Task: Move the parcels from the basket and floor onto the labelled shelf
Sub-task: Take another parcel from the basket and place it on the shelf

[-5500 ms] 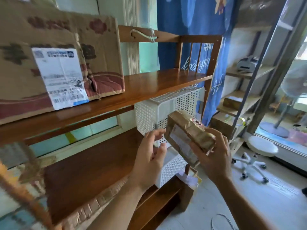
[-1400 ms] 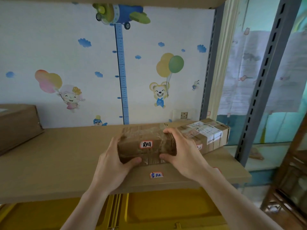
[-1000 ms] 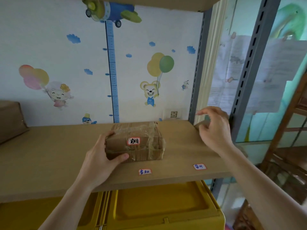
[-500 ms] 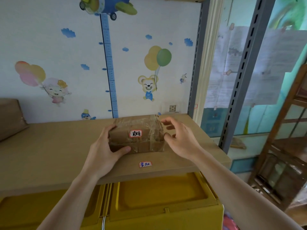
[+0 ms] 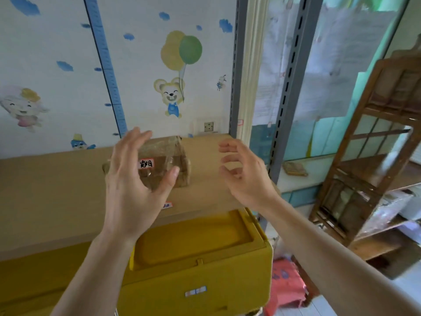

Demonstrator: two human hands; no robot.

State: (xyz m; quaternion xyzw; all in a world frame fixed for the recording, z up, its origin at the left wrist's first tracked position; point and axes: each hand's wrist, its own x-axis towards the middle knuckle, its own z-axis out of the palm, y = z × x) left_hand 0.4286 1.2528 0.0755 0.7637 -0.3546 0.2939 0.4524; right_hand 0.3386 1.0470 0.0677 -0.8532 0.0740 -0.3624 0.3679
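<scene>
A small brown parcel (image 5: 176, 160) wrapped in clear tape, with a red-edged label on its front, lies on the light wooden shelf (image 5: 52, 185). A small label sticker (image 5: 168, 205) sits on the shelf's front edge below it. My left hand (image 5: 134, 179) hovers in front of the parcel with fingers spread, partly hiding it and not gripping it. My right hand (image 5: 245, 176) is open to the parcel's right, apart from it, holding nothing.
Yellow plastic bins (image 5: 200, 258) stand under the shelf. Grey metal uprights (image 5: 284, 92) frame the shelf's right end. A brown wooden rack (image 5: 373, 179) stands at the right. A red bag (image 5: 287, 283) lies on the floor.
Both hands have let go of the parcel and pulled back toward me with fingers spread. The parcel stays on the shelf. The view has swung slightly to the right.
</scene>
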